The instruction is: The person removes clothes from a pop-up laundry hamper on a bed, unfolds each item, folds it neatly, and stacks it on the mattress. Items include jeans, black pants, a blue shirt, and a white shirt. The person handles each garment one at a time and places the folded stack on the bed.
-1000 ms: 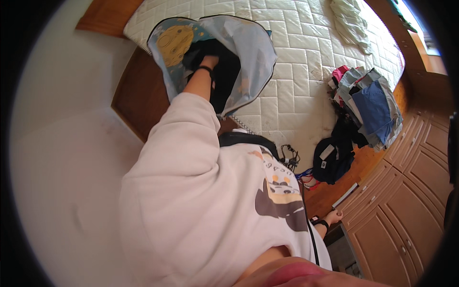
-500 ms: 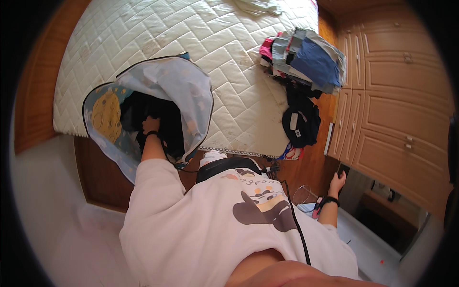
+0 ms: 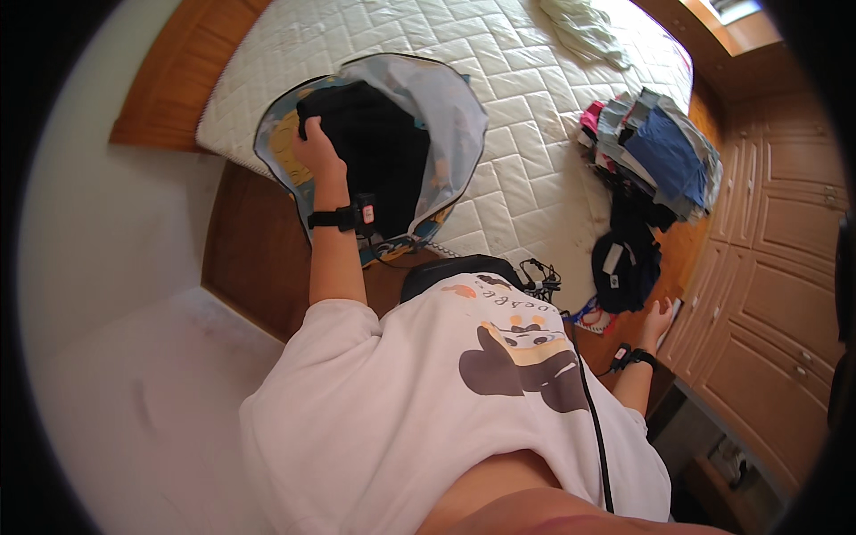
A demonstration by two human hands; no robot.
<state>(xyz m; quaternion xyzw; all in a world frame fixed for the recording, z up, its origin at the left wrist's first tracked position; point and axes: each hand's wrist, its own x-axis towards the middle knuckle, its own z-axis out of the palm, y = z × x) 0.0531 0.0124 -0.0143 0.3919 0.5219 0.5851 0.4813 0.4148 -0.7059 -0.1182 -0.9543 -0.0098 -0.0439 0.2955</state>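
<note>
My left hand (image 3: 319,152) is closed at the upper left edge of a dark garment (image 3: 379,152), its fingertips partly hidden by the cloth. That garment lies inside a round-mouthed fabric storage bag (image 3: 455,107), pale grey inside with a blue and yellow print, its zippered top wide open. The bag sits at the near left edge of the bed's mattress (image 3: 526,134). Away to the right, my right hand (image 3: 658,321) hangs beside the wardrobe, fingers loosely apart, with nothing in it.
A pile of folded clothes (image 3: 669,156) stands at the mattress's right side, with a dark navy garment (image 3: 627,270) nearer me. A pale green cloth (image 3: 584,31) lies at the far end. Wooden wardrobe doors (image 3: 776,303) line the right; black cables (image 3: 539,278) hang at my waist.
My left hand has risen from deep in the bag to its upper left side, and the dark cloth now fills more of the opening. The whole view has shifted; my right hand stays free.
</note>
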